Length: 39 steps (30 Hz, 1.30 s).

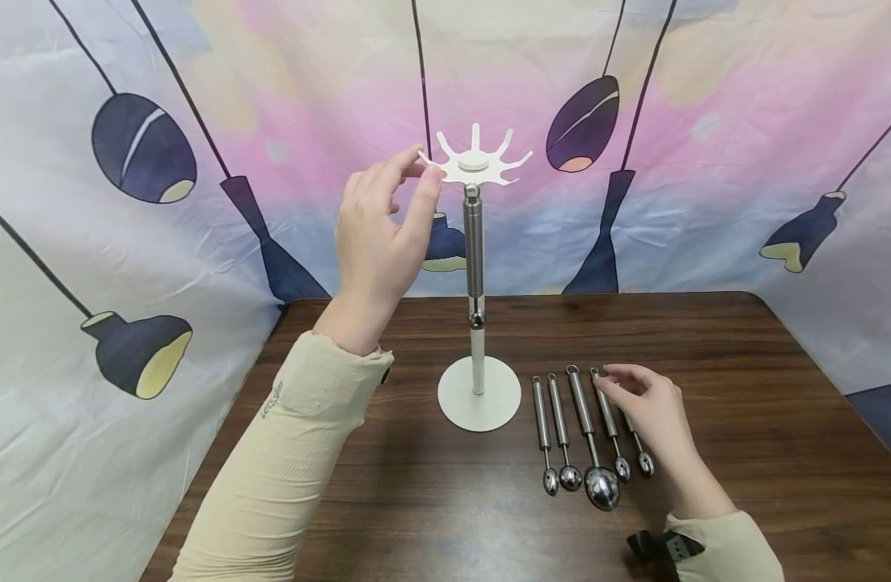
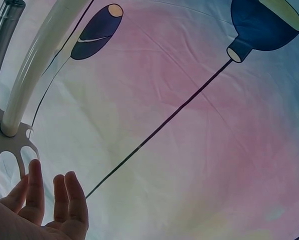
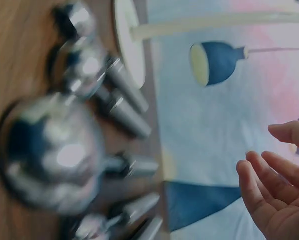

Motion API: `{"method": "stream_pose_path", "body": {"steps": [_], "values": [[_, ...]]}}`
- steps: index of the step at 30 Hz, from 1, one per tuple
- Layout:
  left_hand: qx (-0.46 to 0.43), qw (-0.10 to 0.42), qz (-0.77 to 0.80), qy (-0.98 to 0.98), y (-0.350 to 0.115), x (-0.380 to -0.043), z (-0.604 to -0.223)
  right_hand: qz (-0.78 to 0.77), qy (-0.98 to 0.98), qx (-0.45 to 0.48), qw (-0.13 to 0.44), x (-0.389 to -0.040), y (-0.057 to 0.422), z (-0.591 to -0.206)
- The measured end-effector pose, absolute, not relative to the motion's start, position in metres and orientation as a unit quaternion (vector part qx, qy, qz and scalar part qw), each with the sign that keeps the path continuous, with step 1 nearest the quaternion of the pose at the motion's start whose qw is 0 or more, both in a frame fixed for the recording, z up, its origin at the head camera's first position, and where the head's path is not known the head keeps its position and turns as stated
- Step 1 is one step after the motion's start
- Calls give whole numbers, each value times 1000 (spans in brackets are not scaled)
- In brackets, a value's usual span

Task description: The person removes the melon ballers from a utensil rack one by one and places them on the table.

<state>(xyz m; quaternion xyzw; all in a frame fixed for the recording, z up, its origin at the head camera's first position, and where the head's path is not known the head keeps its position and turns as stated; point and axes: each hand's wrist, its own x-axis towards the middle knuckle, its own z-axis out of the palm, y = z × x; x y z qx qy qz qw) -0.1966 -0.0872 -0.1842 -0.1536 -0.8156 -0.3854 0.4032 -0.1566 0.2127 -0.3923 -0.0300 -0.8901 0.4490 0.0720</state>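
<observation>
A white stand (image 1: 479,412) with a round base and a ring of hooked prongs (image 1: 473,162) rises from the table. My left hand (image 1: 383,226) pinches one prong at the left between thumb and forefinger. From the stand's front hangs a steel melon baller (image 1: 474,246), head down. Several more steel melon ballers (image 1: 601,487) lie in a row right of the base, handles pointing away. Over the handles of the two rightmost ones is my right hand (image 1: 656,412). In the right wrist view its thumb and fingers (image 3: 257,195) stand apart with nothing between them.
The brown wooden table (image 1: 387,501) carries everything. Behind it hangs a cloth backdrop (image 1: 329,89) printed with lamps. A dark strap (image 1: 664,546) sits at the right cuff.
</observation>
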Motion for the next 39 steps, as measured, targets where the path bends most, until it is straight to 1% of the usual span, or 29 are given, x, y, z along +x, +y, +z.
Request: {"method": "stream_pose_path", "body": {"steps": [6, 21, 32, 39], "values": [[-148, 404, -385, -817, -86, -198, -183, 463, -883, 8, 74, -153, 196, -374], [-124, 382, -382, -832, -87, -200, -183, 566, -813, 73, 115, -151, 153, -342], [-127, 382, -379, -833, -86, -202, -183, 604, -770, 131, 158, -163, 128, -322], [-121, 379, -382, -834, -86, -202, -183, 624, -752, 152, 151, -170, 112, -305]]}}
